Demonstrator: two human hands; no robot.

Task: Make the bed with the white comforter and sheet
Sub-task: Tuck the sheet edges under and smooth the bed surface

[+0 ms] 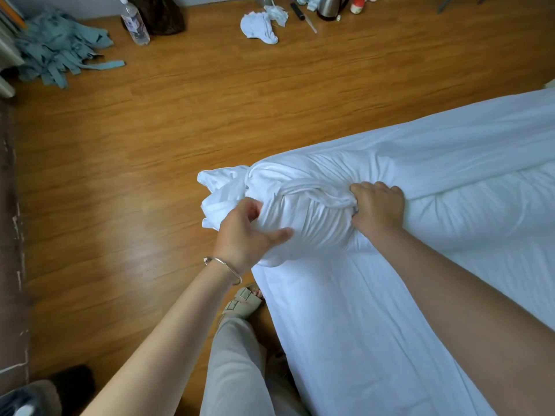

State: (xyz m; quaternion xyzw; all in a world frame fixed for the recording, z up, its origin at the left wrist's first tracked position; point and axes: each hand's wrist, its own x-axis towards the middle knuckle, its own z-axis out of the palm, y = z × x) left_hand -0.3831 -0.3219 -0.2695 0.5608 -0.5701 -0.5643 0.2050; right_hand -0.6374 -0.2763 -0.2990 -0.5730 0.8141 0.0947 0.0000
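Both hands: on the bunched corner of the white sheet at the bed's near corner.
Left hand: my fingers curl into the gathered cloth, thumb laid across the bulge; fingertips are buried in the folds, so I cannot see them.
Right hand: clenched on a twisted ridge of sheet; knuckles show, fingertips are hidden under the fabric.
Sheet: pulled tight over the rounded corner, a loose tail sticking out toward the floor.
Comforter: lies on top of the bed beside my right hand; its far end runs off the picture's right edge.
Bracelet: on my left wrist.
Foot: a sandal shows beside the bed, partly hidden by my leg.
Far floor: a water bottle, blue-grey cloth, a crumpled white cloth and a kettle, cut off at the top.
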